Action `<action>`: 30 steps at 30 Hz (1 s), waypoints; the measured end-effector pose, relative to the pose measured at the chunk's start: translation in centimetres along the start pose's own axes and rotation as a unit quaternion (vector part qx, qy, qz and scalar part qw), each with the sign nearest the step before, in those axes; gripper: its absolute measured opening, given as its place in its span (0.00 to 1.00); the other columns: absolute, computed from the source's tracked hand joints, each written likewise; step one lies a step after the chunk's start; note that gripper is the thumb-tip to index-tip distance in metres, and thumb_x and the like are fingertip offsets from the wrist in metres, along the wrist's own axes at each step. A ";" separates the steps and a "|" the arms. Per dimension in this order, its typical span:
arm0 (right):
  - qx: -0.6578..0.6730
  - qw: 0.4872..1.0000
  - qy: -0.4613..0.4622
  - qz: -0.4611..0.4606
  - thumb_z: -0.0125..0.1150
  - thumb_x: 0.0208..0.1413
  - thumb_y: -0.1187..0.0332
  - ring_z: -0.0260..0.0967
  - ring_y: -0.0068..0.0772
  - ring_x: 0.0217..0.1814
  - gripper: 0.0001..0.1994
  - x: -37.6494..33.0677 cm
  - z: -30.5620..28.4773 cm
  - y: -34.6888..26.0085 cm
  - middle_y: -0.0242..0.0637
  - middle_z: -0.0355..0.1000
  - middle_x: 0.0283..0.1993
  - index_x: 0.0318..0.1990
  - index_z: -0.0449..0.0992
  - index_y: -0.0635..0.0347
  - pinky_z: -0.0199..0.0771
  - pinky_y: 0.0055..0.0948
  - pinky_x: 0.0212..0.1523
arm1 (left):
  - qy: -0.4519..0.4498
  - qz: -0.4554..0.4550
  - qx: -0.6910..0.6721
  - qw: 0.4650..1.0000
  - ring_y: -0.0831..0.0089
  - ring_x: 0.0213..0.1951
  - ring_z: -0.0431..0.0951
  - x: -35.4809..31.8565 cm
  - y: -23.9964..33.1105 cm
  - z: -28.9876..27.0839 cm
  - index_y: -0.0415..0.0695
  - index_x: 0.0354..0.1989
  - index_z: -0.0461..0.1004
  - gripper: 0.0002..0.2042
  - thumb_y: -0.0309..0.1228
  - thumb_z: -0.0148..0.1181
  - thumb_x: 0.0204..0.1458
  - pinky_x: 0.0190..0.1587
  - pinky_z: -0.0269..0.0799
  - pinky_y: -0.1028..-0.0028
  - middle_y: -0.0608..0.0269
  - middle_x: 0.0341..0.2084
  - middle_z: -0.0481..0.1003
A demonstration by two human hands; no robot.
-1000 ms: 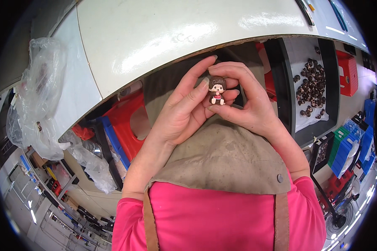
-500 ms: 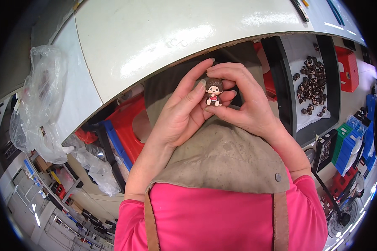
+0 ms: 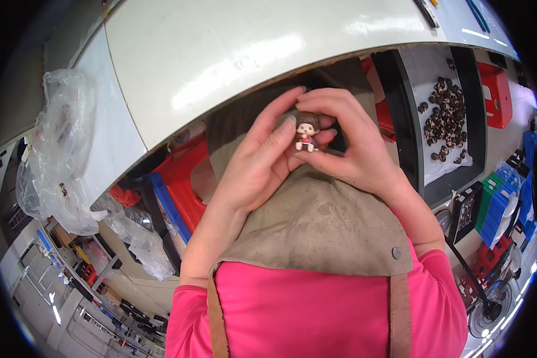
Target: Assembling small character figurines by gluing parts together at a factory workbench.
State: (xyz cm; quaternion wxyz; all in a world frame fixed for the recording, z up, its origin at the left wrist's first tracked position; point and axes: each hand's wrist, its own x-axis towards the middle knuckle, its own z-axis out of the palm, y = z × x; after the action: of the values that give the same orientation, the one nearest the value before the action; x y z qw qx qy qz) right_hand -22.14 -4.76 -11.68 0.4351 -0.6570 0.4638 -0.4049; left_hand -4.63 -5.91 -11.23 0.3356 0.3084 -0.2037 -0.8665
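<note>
Between my two hands, just above the apron, sits a small toy figurine (image 3: 306, 132) with brown hair, a pale face, a red patch on its front and pale feet. My left hand (image 3: 262, 152) is closed on it from the left, with the thumb at the side of its head. From the right my right hand (image 3: 349, 140) curls round it, the thumb under its feet and the fingers behind and above. The figurine is upright and faces up at me. Its back is hidden by my fingers.
A white worktable (image 3: 221, 53) curves across in front of me. To the right, a dark tray (image 3: 411, 113) holds many small brown-headed figurines (image 3: 444, 116) on a white sheet. Clear plastic bags (image 3: 65, 137) hang at the left. A red stool (image 3: 182, 185) and blue and green bins (image 3: 492, 206) stand lower down.
The figurine has turned slightly and shifted a little to the right between my fingers. Both hands keep nearly the same hold.
</note>
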 end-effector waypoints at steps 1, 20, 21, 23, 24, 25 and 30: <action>0.002 1.000 0.002 -0.011 0.68 0.37 0.77 0.64 0.39 0.54 0.25 -0.1 -0.5 0.1 0.41 0.66 0.51 0.48 0.68 0.62 0.66 0.32 0.53 | 0.015 -0.004 0.040 0.999 0.62 0.53 0.71 -0.2 0.4 0.2 0.41 0.66 0.47 0.26 0.36 0.44 0.62 0.54 0.69 0.66 0.47 0.53 0.66; -0.314 0.922 0.127 0.190 0.60 0.46 0.76 0.62 0.47 0.56 0.18 -7.4 -18.3 2.8 0.47 0.64 0.51 0.47 0.66 0.65 0.60 0.33 0.57 | 0.283 0.346 0.737 0.506 0.59 0.44 0.74 14.5 29.3 0.1 0.46 0.47 0.73 0.17 0.36 0.58 0.49 0.46 0.71 0.67 0.55 0.36 0.77; -0.297 0.930 0.114 0.184 0.60 0.46 0.75 0.62 0.48 0.56 0.18 -6.7 -17.7 2.3 0.47 0.64 0.51 0.46 0.67 0.65 0.60 0.33 0.57 | 0.284 0.351 0.737 0.503 0.59 0.44 0.74 15.6 29.7 0.1 0.46 0.47 0.73 0.17 0.36 0.58 0.49 0.46 0.71 0.67 0.55 0.36 0.77; -0.271 0.941 0.084 0.184 0.60 0.47 0.74 0.62 0.44 0.56 0.18 -5.2 -16.3 1.3 0.45 0.64 0.52 0.47 0.67 0.64 0.61 0.32 0.56 | 0.287 0.373 0.822 0.321 0.59 0.40 0.77 17.5 29.3 0.3 0.48 0.46 0.74 0.17 0.37 0.60 0.47 0.43 0.72 0.65 0.56 0.38 0.77; -0.244 0.950 0.055 0.187 0.60 0.47 0.73 0.62 0.40 0.56 0.18 -4.5 -15.8 0.6 0.43 0.64 0.52 0.47 0.67 0.63 0.61 0.32 0.56 | 0.309 0.342 0.842 0.282 0.58 0.43 0.75 18.2 29.1 0.9 0.49 0.43 0.74 0.16 0.37 0.61 0.45 0.45 0.71 0.65 0.57 0.36 0.77; -0.247 0.949 0.054 0.188 0.60 0.47 0.73 0.62 0.40 0.56 0.18 -3.8 -15.2 -0.3 0.43 0.64 0.52 0.47 0.67 0.63 0.61 0.32 0.56 | 0.309 0.342 0.840 0.285 0.58 0.43 0.75 18.3 29.2 1.1 0.49 0.43 0.74 0.16 0.37 0.61 0.45 0.45 0.71 0.65 0.57 0.36 0.77; -0.162 0.977 0.025 0.134 0.61 0.47 0.74 0.65 0.39 0.53 0.17 -2.9 -13.8 -2.5 0.42 0.65 0.53 0.46 0.69 0.63 0.64 0.30 0.52 | 0.297 0.370 0.821 0.317 0.60 0.41 0.76 15.8 28.0 1.7 0.47 0.44 0.74 0.16 0.34 0.60 0.44 0.44 0.71 0.67 0.57 0.35 0.77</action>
State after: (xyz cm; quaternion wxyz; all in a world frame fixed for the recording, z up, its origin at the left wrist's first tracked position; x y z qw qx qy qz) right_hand -35.10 -4.20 -5.65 0.3617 -0.6400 0.6178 -0.2791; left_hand -2.23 -36.19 -0.60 0.2347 0.5554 -0.7904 0.1083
